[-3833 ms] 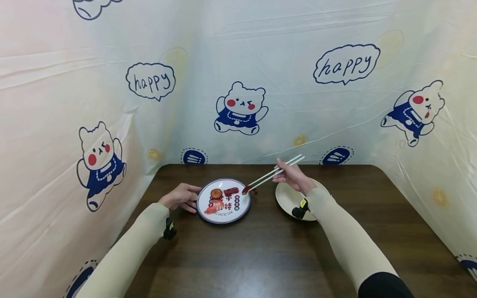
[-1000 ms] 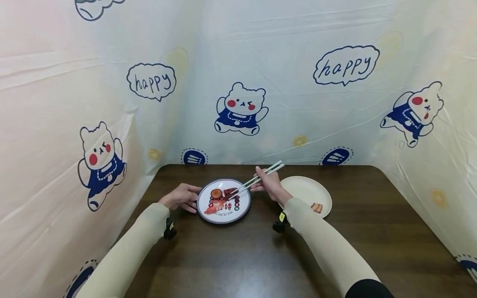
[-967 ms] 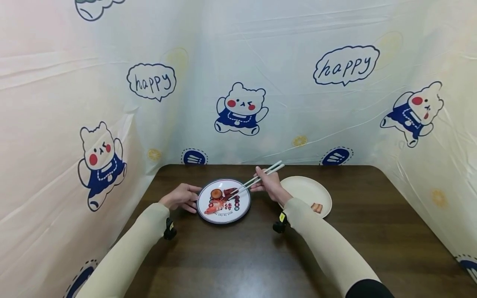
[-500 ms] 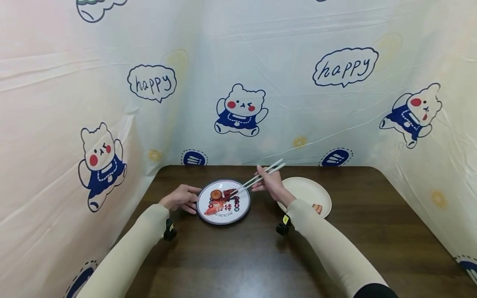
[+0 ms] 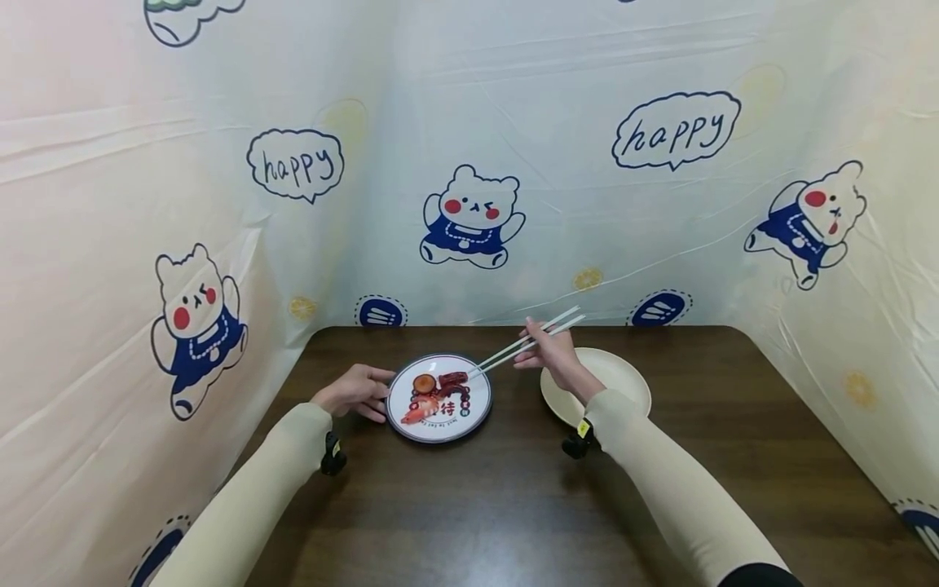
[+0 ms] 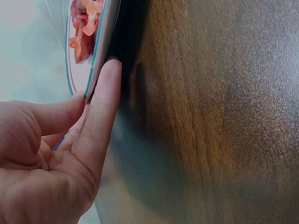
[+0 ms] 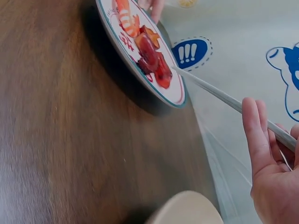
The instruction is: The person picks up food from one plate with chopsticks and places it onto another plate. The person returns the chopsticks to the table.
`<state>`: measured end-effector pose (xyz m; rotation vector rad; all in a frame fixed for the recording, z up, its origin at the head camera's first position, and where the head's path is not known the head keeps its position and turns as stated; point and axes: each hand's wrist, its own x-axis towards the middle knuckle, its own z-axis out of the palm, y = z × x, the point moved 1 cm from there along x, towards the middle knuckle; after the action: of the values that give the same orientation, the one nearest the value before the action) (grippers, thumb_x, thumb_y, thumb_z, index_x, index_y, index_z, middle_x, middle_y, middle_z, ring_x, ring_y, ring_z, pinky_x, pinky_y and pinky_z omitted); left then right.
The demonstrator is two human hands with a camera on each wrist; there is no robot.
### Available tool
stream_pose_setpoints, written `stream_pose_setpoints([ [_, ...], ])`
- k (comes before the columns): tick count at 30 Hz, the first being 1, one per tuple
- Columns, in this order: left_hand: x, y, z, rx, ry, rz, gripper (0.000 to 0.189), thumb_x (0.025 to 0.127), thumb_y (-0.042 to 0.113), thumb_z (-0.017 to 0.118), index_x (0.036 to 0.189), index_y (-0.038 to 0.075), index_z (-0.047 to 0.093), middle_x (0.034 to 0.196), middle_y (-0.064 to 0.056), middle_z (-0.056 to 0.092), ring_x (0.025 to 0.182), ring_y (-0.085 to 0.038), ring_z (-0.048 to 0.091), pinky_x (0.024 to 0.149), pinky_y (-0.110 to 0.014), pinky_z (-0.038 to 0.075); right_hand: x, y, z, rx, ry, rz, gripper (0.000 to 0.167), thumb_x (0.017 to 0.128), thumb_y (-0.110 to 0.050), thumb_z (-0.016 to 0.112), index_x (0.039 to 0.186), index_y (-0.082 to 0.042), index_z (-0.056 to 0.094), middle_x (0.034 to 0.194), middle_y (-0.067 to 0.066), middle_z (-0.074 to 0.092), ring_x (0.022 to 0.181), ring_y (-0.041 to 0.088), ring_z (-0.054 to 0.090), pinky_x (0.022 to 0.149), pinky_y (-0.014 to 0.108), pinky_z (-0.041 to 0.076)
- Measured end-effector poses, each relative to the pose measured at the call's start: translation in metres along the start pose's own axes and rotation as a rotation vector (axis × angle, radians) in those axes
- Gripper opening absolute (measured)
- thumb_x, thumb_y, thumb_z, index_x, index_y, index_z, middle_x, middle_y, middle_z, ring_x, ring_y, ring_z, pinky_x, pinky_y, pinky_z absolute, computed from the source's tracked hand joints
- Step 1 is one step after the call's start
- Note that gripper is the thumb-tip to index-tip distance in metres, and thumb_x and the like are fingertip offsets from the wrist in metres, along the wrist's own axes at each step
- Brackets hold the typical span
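Observation:
In the head view, my left hand pinches the left rim of a white plate with a dark blue edge. The left wrist view shows the thumb over the rim and a finger under it. On this plate lie a round brown slice, an orange-pink shrimp, a short dark red piece and a curved dark red piece. My right hand holds a pair of pale chopsticks, their tips at the plate's right side with no food between them.
A cream plate stands to the right, partly covered by my right forearm and sleeve. The brown wooden table is enclosed at the back and sides by a printed curtain.
The curved dark red piece has gone from the chopstick tips onto the white plate. My right hand first moved left, then drew back right with the chopsticks. The left hand stays put.

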<state>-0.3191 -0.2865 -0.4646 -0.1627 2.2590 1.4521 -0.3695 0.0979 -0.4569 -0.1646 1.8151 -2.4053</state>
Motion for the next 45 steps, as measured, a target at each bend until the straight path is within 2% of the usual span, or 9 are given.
stream_pose_setpoints([
  [6, -0.002, 0.002, -0.001, 0.001, -0.001, 0.006, 0.057, 0.104, -0.002, 0.056, 0.158, -0.005, 0.04, 0.109, -0.024, 0.064, 0.075, -0.023, 0.07, 0.075, -0.042, 0.067, -0.006, -0.013, -0.018, 0.006, -0.005, -0.031, 0.046, 0.111, -0.029, 0.057, 0.111, 0.017, 0.058, 0.075, 0.014, 0.067, 0.056, 0.02, 0.071, 0.061, 0.04, 0.067],
  [11, -0.001, 0.001, -0.001, 0.005, 0.0, -0.001, 0.056, 0.104, -0.002, 0.056, 0.158, -0.005, 0.041, 0.11, -0.025, 0.064, 0.075, -0.024, 0.07, 0.074, -0.042, 0.067, -0.012, -0.024, -0.038, -0.004, -0.014, -0.038, 0.049, 0.111, -0.029, 0.056, 0.115, 0.019, 0.054, 0.076, 0.016, 0.067, 0.057, 0.02, 0.071, 0.062, 0.04, 0.067],
  [20, -0.002, 0.006, -0.003, 0.03, -0.002, -0.001, 0.056, 0.105, 0.0, 0.055, 0.158, -0.006, 0.039, 0.109, -0.024, 0.065, 0.076, -0.025, 0.07, 0.075, -0.042, 0.067, -0.019, -0.042, -0.076, 0.001, -0.01, -0.036, 0.045, 0.11, -0.03, 0.058, 0.109, 0.015, 0.059, 0.078, 0.015, 0.068, 0.059, 0.022, 0.072, 0.061, 0.039, 0.067],
  [27, -0.003, 0.007, -0.006, 0.047, 0.0, -0.003, 0.056, 0.105, 0.0, 0.055, 0.159, -0.006, 0.038, 0.108, -0.024, 0.064, 0.074, -0.024, 0.07, 0.075, -0.042, 0.067, -0.023, -0.054, -0.095, -0.02, -0.024, -0.025, 0.037, 0.11, -0.029, 0.057, 0.104, 0.007, 0.063, 0.076, 0.014, 0.069, 0.059, 0.02, 0.073, 0.063, 0.037, 0.067],
  [32, -0.002, 0.007, -0.006, 0.034, -0.003, -0.006, 0.056, 0.105, 0.0, 0.055, 0.159, -0.006, 0.038, 0.105, -0.022, 0.064, 0.073, -0.023, 0.069, 0.076, -0.042, 0.067, -0.026, -0.062, -0.107, -0.051, -0.038, -0.029, 0.04, 0.111, -0.029, 0.055, 0.109, 0.011, 0.061, 0.076, 0.012, 0.07, 0.059, 0.019, 0.072, 0.063, 0.036, 0.067],
  [45, 0.0, 0.003, -0.002, 0.017, -0.025, -0.003, 0.058, 0.105, -0.003, 0.056, 0.159, -0.009, 0.036, 0.108, -0.023, 0.065, 0.071, -0.021, 0.07, 0.074, -0.043, 0.067, -0.048, -0.059, -0.147, -0.107, -0.024, -0.005, 0.037, 0.112, -0.028, 0.052, 0.109, 0.007, 0.062, 0.08, 0.01, 0.07, 0.062, 0.018, 0.073, 0.064, 0.035, 0.066],
])
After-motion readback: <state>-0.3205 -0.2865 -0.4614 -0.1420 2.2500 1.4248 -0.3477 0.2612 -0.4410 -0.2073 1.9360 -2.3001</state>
